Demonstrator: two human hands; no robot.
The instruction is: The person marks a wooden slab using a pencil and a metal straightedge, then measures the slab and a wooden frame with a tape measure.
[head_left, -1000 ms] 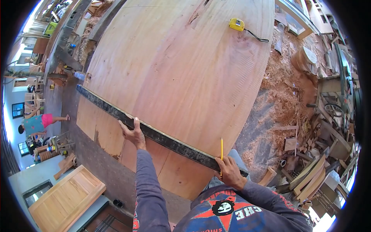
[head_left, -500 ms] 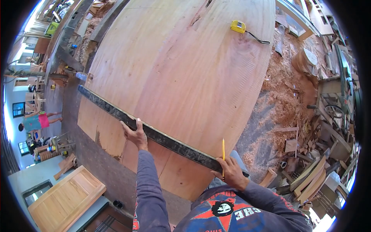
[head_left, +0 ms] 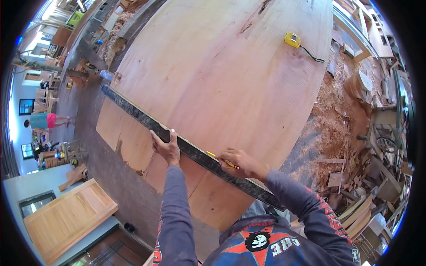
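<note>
A long black straightedge lies slantwise across the wide wooden slab before me. My left hand grips the bar near its middle, thumb over the top and fingers along the near edge. Between the fingers of my right hand is a yellow pencil, its front end pointing left close to the straightedge's far edge. That hand is closed and sits over the right part of the bar. Farther up the slab, at the right, rests a yellow tape measure with a black strap.
A long crack runs in the slab's far part. Wood shavings and offcuts cover the ground on the right. At lower left lies a wooden panel. A person stands in the background at left.
My right hand has left the bar's right end and moved left along it, turning the pencil from upright to slanting. The left hand keeps its grip. The whole view has shifted slightly.
</note>
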